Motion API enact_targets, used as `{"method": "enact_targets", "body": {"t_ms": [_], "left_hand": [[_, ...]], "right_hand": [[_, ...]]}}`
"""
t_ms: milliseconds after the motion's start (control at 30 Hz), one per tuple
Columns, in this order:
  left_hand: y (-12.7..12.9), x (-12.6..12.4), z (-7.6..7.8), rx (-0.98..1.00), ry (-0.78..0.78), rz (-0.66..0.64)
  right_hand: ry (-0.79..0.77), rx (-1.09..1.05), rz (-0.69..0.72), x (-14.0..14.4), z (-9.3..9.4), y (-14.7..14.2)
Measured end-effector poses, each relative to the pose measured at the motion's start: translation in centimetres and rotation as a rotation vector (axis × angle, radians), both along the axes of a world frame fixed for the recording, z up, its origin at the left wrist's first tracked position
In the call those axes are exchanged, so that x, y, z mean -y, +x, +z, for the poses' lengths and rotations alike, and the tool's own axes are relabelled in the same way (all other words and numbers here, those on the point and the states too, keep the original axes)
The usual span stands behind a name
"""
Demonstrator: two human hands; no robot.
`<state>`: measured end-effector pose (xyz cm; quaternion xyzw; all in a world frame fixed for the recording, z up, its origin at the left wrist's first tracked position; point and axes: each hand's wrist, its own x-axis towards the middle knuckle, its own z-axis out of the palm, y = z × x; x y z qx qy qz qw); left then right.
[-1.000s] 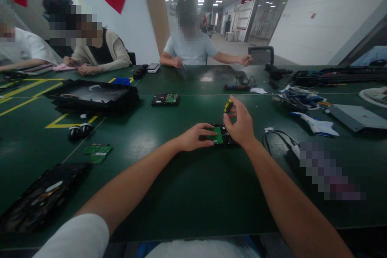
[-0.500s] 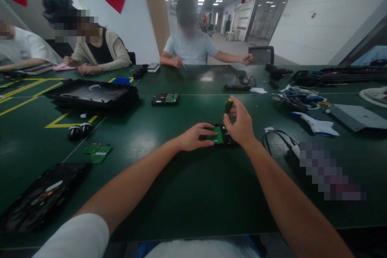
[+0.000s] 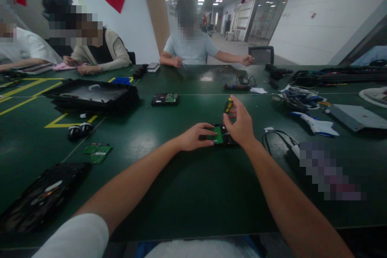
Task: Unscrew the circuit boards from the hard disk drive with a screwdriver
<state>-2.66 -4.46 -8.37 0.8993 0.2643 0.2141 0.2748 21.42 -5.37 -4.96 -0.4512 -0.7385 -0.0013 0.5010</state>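
Note:
A hard drive (image 3: 218, 135) with a green circuit board facing up lies flat on the table in front of me. My left hand (image 3: 196, 136) grips its left end, with the thumb at the near edge and fingers reaching over the board. Over the drive's right end, my right hand (image 3: 241, 124) holds a screwdriver (image 3: 228, 105) by its black and yellow handle, which stands nearly upright. The fingers and palm hide the screwdriver's shaft and tip.
Another hard drive (image 3: 165, 99) lies farther off. On the left are stacked black trays (image 3: 93, 94), loose green circuit boards (image 3: 99, 153) and a black casing (image 3: 45, 197). A cable (image 3: 275, 132), gloves (image 3: 317, 124) and a metal box (image 3: 358, 117) lie right. Several people sit around the table.
The screwdriver handle has turned slightly in my right hand, and more of its yellow shows. My left hand and the hard drive have stayed in place.

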Motion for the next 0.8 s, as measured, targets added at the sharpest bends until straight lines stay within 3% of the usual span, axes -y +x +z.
{"method": "enact_targets", "body": {"t_ms": [800], "left_hand": [[-0.02, -0.03, -0.1, 0.0, 0.008, 0.005]], "right_hand": [[0.009, -0.001, -0.014, -0.08, -0.04, 0.03]]}}
